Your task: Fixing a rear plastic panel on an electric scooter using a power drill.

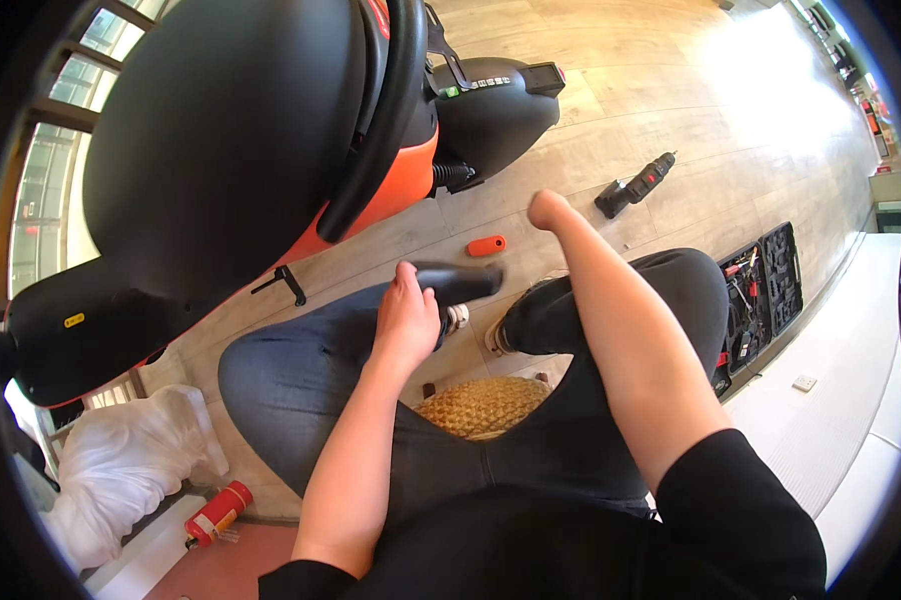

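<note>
Far left, a black-and-orange scooter-like vehicle (231,150) stands near a black angular piece (293,286) on the wooden floor (611,105). At centre, the left hand (407,315) grasps a dark, elongated object (463,283), slightly blurred, with a small orange item (487,245) lying beyond. Rightward come the right hand (548,209), fingers hidden, grip impossible to tell; a black power drill (636,187); and an open tool case (761,293).

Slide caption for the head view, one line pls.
Left hand grips a black elongated object near a black-and-orange vehicle; a black handheld power drill sits on pale wooden floor.
</note>
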`<state>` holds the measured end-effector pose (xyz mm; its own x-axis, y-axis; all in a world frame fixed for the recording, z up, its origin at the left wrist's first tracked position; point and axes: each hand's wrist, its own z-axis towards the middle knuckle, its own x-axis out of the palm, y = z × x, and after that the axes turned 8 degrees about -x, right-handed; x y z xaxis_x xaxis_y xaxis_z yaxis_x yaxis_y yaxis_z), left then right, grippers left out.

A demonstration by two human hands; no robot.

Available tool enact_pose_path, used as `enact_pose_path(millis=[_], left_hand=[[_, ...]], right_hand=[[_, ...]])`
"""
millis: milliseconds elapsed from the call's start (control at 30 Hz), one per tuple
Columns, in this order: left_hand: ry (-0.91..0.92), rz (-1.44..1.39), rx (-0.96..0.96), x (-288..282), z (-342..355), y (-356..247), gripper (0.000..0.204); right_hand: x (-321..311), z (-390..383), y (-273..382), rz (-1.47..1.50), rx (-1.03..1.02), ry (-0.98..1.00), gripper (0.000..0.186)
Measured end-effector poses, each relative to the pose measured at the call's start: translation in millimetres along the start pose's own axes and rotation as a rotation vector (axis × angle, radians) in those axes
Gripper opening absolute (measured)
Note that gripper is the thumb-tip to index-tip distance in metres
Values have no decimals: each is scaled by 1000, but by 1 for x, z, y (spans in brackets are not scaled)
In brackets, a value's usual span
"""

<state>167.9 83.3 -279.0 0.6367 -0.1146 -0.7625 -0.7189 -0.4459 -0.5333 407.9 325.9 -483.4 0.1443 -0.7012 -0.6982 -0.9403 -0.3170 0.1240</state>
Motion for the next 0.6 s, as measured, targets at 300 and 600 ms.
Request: enact_pose_path(millis=[300, 600], left_hand=[[95, -13, -360, -17, -12, 34, 31], [118, -128, -475, 2, -3, 18, 25]], right_hand=[[46, 26, 197, 2809, -5, -362, 39], [63, 53, 212, 3164, -77, -401, 36]])
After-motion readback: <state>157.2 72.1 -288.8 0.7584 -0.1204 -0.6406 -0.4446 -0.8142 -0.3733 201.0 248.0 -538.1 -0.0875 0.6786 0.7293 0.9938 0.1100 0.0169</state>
